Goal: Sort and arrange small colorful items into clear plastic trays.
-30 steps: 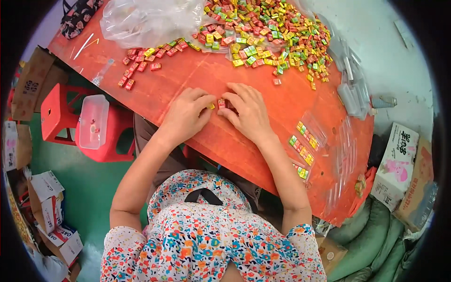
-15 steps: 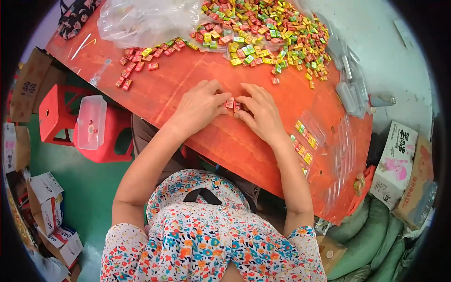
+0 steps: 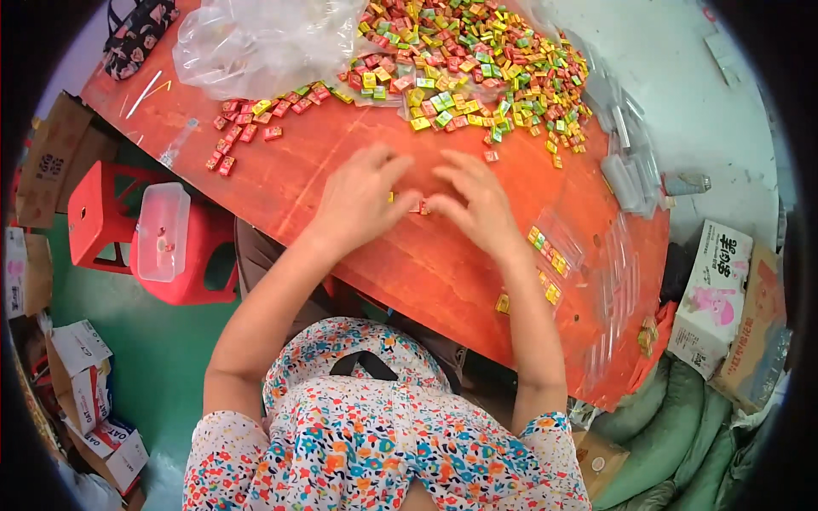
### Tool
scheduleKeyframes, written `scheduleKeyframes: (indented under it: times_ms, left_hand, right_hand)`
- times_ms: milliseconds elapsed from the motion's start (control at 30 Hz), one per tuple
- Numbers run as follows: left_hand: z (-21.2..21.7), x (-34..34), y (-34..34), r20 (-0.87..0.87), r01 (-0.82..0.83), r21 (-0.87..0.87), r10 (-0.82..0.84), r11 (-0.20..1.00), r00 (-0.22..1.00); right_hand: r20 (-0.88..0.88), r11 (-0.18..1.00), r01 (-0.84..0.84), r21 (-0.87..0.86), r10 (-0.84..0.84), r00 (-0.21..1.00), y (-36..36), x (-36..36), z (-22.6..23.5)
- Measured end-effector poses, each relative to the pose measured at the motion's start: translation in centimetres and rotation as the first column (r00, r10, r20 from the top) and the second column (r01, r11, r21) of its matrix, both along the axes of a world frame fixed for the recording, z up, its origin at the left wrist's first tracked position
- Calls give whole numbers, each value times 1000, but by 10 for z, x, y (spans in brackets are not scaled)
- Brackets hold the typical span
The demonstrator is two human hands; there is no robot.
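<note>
Above the red tabletop (image 3: 281, 196), my two hands face each other with a gap between them. My left hand (image 3: 360, 194) has its fingers raised and apart, slightly smeared by motion. Fingers spread as well, my right hand (image 3: 474, 198) has its thumb beside a small red box-shaped piece (image 3: 422, 207) on the table. Close to the left fingers shows a small yellow piece (image 3: 391, 197). Neither hand visibly holds anything. By my right forearm lie rows of yellow, green and red pieces (image 3: 548, 249) with clear plastic strips.
A large heap of small coloured pieces (image 3: 477, 68) covers the far side, beside a clear plastic bag (image 3: 264, 51). Loose red pieces (image 3: 234, 136) lie far left. Clear plastic cases (image 3: 626, 162) line the right edge. Left of the table, a clear tub (image 3: 164, 230) sits on a red stool (image 3: 192, 277).
My hands have drawn apart, and their fingers have lifted away from the small red pieces between them. A yellow piece now shows by the left fingers, another by the right forearm.
</note>
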State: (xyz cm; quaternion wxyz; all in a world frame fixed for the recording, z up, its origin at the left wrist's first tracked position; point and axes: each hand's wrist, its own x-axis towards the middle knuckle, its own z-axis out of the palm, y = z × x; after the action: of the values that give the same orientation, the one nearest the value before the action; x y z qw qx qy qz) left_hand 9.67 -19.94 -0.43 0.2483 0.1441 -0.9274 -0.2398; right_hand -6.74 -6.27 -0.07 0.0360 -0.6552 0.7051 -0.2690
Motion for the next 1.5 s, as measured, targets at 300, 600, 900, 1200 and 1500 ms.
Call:
scheduleKeyframes:
  times_ms: [300,600,900,1200,1500]
  left_hand:
    - [-23,-89,-51,-34,-172,-90,169,981,985]
    - [-16,-45,-52,-144,-137,-120,120,983,982]
    - [-1,33,-27,138,-19,119,3,993,990]
    - [-3,31,-26,16,70,102,-72,992,997]
    - [-2,8,-11,152,130,143,-151,981,977]
  right_hand:
    - [-94,910,407,-82,-414,906,-81,-36,5]
    - [-47,987,117,-106,-123,991,-40,-50,3]
    - [27,997,-33,64,31,999,23,-27,5]
    - [97,992,21,124,-34,995,16,-18,10]
    - [-96,999,30,-18,-31,995,14,-5,-4]
